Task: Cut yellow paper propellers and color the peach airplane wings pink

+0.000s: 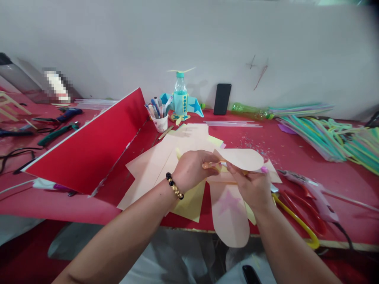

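Observation:
My left hand [195, 165], with a beaded bracelet at the wrist, is closed on a small orange, partly see-through piece [211, 165], mostly hidden by my fingers. My right hand [254, 185] grips a cream paper piece with rounded ends [244, 158], its thumb meeting the orange piece. A lower rounded flap [230, 215] hangs past the table edge and shows a faint pink star. A small pink bit [264, 169] shows beside my right fingers. Beneath my hands lie cream sheets [166, 157] and a yellow sheet [191, 205].
A red board [97, 142] leans at left. Behind stand a cup of pens [160, 122], a bottle airplane model [180, 102] and a phone [222, 98]. At right lie yellow-and-red-handled scissors [296, 221], a glue gun [316, 197] and plastic strips [314, 138]. Pliers [57, 133] lie far left.

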Action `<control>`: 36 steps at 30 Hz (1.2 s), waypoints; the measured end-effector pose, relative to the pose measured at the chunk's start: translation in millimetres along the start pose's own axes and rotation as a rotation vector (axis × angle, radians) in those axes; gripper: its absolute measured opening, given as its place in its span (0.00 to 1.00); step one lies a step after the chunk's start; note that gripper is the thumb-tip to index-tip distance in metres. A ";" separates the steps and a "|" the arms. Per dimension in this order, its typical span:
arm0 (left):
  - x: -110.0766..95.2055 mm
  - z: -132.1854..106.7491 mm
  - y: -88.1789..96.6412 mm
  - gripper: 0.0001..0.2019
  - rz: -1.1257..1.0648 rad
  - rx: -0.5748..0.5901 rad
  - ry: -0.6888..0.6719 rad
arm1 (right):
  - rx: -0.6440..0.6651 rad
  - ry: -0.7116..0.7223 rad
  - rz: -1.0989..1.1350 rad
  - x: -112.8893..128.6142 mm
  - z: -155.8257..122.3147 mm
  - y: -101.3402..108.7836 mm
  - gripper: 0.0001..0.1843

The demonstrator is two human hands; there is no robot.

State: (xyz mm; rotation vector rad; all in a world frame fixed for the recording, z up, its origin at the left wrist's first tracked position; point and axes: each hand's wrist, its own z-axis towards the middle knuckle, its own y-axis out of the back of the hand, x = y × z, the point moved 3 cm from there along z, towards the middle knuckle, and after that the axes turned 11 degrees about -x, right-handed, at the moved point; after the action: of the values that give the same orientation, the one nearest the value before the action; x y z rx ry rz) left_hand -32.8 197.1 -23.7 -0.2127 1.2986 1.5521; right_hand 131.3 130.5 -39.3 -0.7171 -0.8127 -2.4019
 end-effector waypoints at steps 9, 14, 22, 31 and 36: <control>2.7 1.6 -0.6 0.09 0.007 0.035 0.049 | 0.032 -0.010 0.044 1.4 -2.4 1.5 0.06; 2.5 1.3 -0.2 0.10 0.000 0.029 0.044 | 0.048 0.050 0.062 2.6 -3.1 3.7 0.07; 2.8 1.6 -0.5 0.10 0.007 0.027 0.042 | 0.029 0.052 0.034 2.2 -2.0 5.3 0.06; 4.9 0.9 -1.9 0.12 0.002 0.020 0.040 | -0.038 -0.042 0.036 -6.5 -1.4 3.9 0.04; 4.5 0.8 -1.5 0.13 -0.007 0.016 0.041 | -0.022 0.040 -0.026 -6.9 -2.4 1.6 0.08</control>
State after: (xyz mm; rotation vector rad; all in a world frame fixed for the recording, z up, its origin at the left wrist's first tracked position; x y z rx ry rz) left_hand -33.2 200.2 -27.4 -0.2400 1.3400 1.5384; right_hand 136.5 129.8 -44.6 -0.6692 -0.7854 -2.4440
